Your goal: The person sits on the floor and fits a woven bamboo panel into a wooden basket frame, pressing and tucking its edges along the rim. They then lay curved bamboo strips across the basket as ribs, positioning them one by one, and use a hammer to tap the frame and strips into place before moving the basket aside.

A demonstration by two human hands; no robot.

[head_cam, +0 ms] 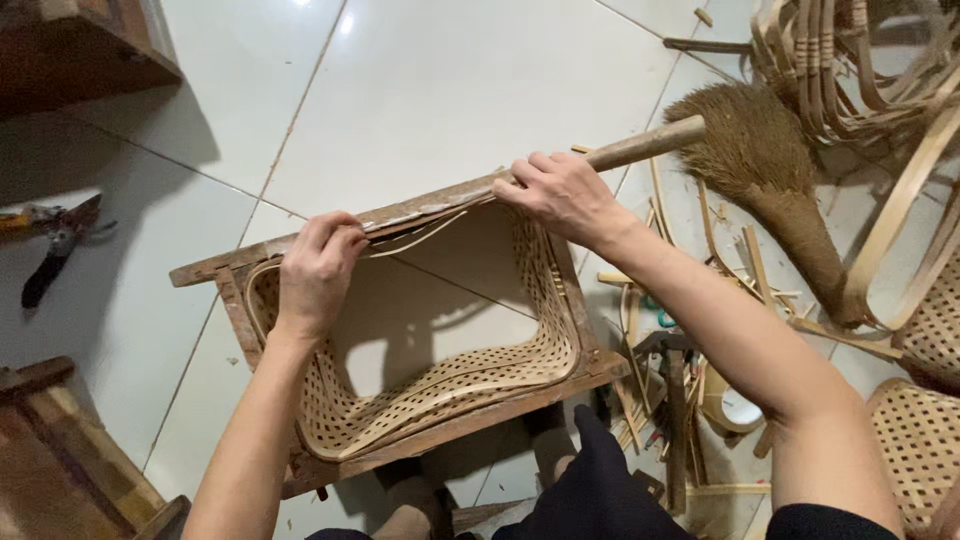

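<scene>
Both hands (318, 268) (562, 195) grip wooden frame's (440, 432) far edge.

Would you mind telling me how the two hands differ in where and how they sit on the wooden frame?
The left hand curls its fingers over the far rail near the frame's left end, pressing the thin bamboo strip; the right hand lies flatter at the right end, where a round wooden handle runs past. The left forearm rises nearly straight from below; the right slants in from the lower right. Both rest on the same far rail of the wooden frame, above the woven mesh.
</scene>
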